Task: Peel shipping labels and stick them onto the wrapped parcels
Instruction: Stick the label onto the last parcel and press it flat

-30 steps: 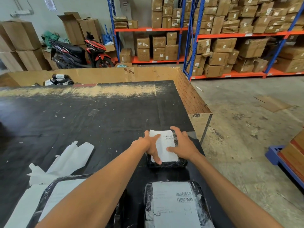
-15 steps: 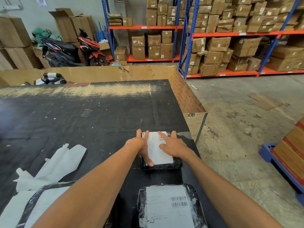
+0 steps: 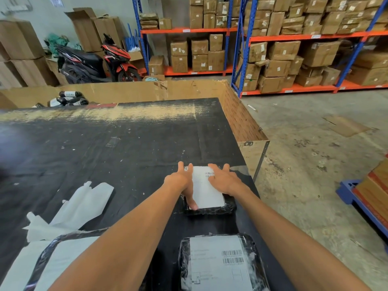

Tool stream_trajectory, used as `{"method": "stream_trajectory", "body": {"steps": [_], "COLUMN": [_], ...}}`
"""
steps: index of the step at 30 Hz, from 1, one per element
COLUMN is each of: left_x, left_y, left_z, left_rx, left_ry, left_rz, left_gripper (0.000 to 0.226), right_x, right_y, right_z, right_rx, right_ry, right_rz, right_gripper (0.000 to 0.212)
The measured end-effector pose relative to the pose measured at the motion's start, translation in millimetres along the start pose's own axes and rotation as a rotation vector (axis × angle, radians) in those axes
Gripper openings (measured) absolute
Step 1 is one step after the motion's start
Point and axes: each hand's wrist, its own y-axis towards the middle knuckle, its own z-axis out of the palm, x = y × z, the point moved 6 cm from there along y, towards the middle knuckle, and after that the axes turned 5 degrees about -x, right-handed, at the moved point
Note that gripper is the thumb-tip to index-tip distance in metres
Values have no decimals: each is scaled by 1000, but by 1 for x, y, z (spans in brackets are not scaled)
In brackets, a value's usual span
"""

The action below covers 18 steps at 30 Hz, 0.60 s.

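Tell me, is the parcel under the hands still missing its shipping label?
No, a white label already lies on the small black parcel, with the left hand and right hand pressing flat on it.

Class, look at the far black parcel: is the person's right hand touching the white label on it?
Touching. The head view shows the right hand lying flat on the label of the far parcel, fingers overlapping its right edge with no gap.

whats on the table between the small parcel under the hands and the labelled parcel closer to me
In the head view, only bare black table separates the small parcel from the nearer labelled parcel; nothing lies in that strip.
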Motion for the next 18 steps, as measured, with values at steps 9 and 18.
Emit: {"method": "stream_trajectory", "body": {"steps": [9,18], "left_x": [3,8], "left_y": [-8,2], "left_z": [2,3], "left_rx": [101,161], "left_ry": [-46,-117], "left_rz": [79,89], "left_gripper": [136,110], "right_x": [-19,-34], "right_y": [-18,-21], "right_z": [10,3], "right_rx": [254,347], "right_ry": [339,533], "right_rz": [-118,-158], "right_gripper": [116,118]}}
